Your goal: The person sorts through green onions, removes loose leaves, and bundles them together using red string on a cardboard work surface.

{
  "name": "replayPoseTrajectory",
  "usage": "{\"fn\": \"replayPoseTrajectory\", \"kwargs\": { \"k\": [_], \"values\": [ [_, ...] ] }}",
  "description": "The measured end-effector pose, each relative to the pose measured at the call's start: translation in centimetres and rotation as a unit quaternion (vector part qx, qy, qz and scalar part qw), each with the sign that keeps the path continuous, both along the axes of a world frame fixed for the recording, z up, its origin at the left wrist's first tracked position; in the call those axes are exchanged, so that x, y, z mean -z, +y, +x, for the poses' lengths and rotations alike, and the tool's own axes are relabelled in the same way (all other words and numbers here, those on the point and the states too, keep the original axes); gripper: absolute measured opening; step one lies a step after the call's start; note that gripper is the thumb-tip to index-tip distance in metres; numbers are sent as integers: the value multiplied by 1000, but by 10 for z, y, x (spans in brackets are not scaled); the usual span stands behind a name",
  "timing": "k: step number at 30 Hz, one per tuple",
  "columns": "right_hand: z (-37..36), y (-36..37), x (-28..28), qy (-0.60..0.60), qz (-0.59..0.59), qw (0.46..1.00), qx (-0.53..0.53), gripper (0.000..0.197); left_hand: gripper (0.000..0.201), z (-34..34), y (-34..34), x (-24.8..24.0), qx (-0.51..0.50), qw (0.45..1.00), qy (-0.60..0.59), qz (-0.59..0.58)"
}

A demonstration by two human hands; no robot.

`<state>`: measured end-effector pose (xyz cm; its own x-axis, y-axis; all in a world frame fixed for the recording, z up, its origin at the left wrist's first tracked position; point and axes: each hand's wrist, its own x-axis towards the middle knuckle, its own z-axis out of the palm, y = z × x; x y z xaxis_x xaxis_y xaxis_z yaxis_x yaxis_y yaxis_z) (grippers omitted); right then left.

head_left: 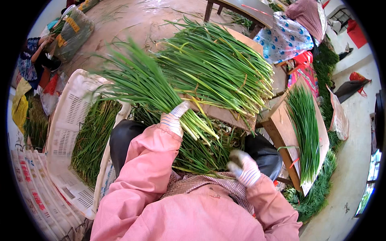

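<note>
My left hand (pixel 175 116), in a striped white glove, is closed round a bunch of garlic chives (pixel 150 82). The pale stalk ends point to the lower right; the green tips, smeared by motion, fan out to the upper left. My right hand (pixel 244 168), gloved alike, hovers over the right side of my lap with fingers loosely curled and a gap beside the thumb; nothing shows in it. Loose chives (pixel 201 154) lie across my lap below the left hand. Just beyond, a large pile of chives (pixel 219 66) covers a low wooden board (pixel 223 114).
A white plastic crate (pixel 60 138) with green leaves in it stands at my left. On a wooden stand (pixel 277 116) at my right lies a neat chive bundle (pixel 303 132). More greens (pixel 317 201) line the right wall. Two other people (pixel 307 18) (pixel 30 60) sit farther off.
</note>
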<state>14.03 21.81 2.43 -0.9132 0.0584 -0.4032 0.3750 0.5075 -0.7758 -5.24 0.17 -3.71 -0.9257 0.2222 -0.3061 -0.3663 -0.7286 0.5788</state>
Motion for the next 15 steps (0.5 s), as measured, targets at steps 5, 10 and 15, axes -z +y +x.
{"fn": "replayPoseTrajectory", "kwargs": {
  "k": [5, 10, 15],
  "values": [
    [-53, -42, -7, 206, 162, 959, -113, 71, 27, 14, 26, 6, 32, 998, -62, 9],
    [-63, -33, 24, 135, 7, 991, -22, 24, 43, 24, 26, -2, 102, 984, -137, -43],
    [-79, -42, 9, -20, -214, 972, 99, 27, 59, 29, 16, 0, 161, 972, -165, -31]
  ]
}}
